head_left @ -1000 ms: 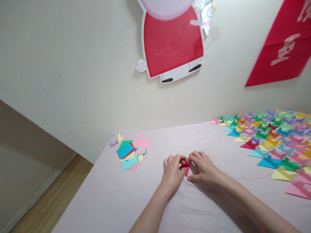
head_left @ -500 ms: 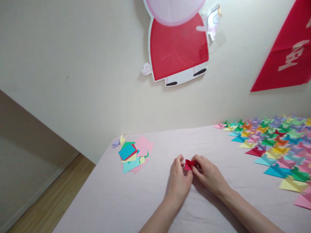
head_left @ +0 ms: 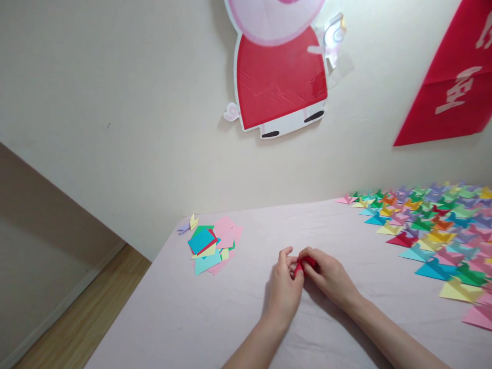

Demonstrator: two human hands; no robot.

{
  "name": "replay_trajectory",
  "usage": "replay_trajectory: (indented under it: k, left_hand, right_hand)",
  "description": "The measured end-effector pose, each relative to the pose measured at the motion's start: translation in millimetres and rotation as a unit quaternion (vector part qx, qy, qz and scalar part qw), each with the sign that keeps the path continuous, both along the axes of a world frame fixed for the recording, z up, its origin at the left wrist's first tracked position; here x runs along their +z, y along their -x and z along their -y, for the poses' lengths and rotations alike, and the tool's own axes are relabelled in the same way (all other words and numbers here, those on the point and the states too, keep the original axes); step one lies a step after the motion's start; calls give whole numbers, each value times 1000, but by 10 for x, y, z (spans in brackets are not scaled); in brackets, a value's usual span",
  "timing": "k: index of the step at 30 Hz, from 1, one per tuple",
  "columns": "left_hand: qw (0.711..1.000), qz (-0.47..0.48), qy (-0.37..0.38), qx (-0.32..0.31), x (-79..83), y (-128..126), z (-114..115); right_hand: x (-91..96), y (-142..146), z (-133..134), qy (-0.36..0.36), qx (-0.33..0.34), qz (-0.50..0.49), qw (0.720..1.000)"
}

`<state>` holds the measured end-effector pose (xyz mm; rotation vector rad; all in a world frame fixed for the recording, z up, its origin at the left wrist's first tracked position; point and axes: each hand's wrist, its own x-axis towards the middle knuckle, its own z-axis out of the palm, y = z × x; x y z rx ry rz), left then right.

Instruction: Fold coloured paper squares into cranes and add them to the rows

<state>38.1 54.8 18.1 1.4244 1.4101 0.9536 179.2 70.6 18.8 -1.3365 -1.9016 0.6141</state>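
A small piece of folded red paper (head_left: 309,262) is held between my two hands, low over the pale cloth-covered surface. My left hand (head_left: 285,287) pinches its left side, with the index finger raised a little. From the right, my right hand (head_left: 326,271) grips the paper between thumb and fingers. Much of the paper is covered by the fingers, so its exact folds are hidden. To the right stand rows of folded paper birds (head_left: 423,224) in many colours.
Loose coloured paper sheets (head_left: 207,262) lie in a pile at the left. Beyond them, near the corner, are small yellow and purple folded papers (head_left: 193,222). The pale cloth surface (head_left: 161,312) meets a wall (head_left: 172,128) behind. A red cartoon cutout (head_left: 282,77) hangs there.
Both hands have drawn closer around the red paper, which now shows less between the fingers. My left fingers have closed onto it. The view has shifted slightly.
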Motion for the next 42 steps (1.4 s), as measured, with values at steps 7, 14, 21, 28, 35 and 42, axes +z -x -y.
replay_trajectory:
  k: [7, 14, 21, 28, 35, 42]
  left_hand:
    - [996, -80, -42, -27, 27, 59, -10]
    - [890, -410, -192, -51, 84, 99, 165]
    - [817, -505, -261, -95, -98, 157, 338]
    - [831, -481, -256, -108, -64, 183, 336]
    - [834, -484, -238, -117, -47, 166, 341]
    - [827, -494, -241, -116, -54, 148, 368]
  right_hand:
    - [31, -23, -21, 36, 56, -45, 997]
    - [-29, -12, -68, 26, 53, -10, 998]
    - [6, 23, -34, 29, 35, 11, 999]
    - [-21, 24, 13, 30, 5, 59, 998]
    - [45, -64, 7, 56, 61, 14, 996]
    - [61, -46, -1, 65, 36, 12, 997]
